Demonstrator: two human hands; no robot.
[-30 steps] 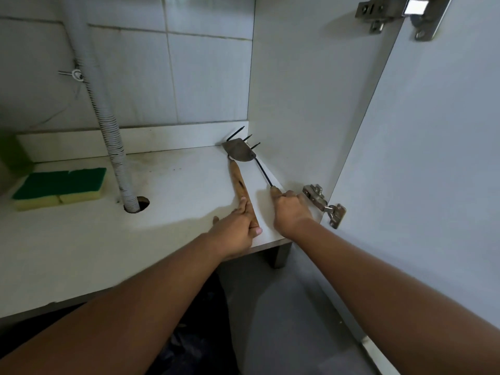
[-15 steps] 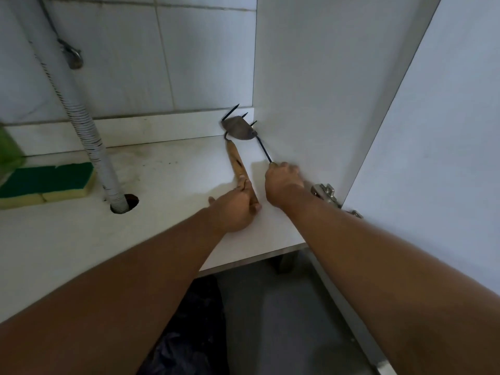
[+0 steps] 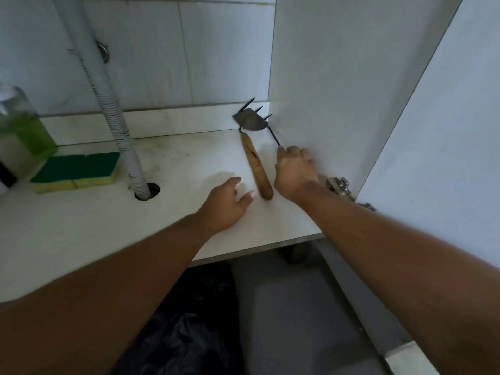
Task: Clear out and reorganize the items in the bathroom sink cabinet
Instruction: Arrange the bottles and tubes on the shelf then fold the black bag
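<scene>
Alignment counts: right hand [image 3: 296, 171] grips the hand fork [image 3: 274, 136] against the cabinet side wall [image 3: 324, 77], left hand [image 3: 224, 204] lies open just beside the wooden-handled hoe [image 3: 255, 163], so both tools should settle parallel to that wall, tines inward.

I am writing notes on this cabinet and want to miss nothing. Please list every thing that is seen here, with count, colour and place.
hand hoe: 1, wooden handle and grey blade, lying on the shelf near the back right corner
black-shafted tool: 1, black, right of the hoe, pronged head at the corner
sponges: 2, green over yellow, side by side, shelf left
bottle: 1, clear with green liquid, far left
drain hose: 1, white, ribbed, passing through a hole in the shelf
shelf: 1, white
hinge: 1, metal, right wall
cabinet door: 1, white, open, right
plastic bag: 1, black, below the shelf
left hand: open, beside the hoe handle
right hand: grips the black-shafted tool
</scene>
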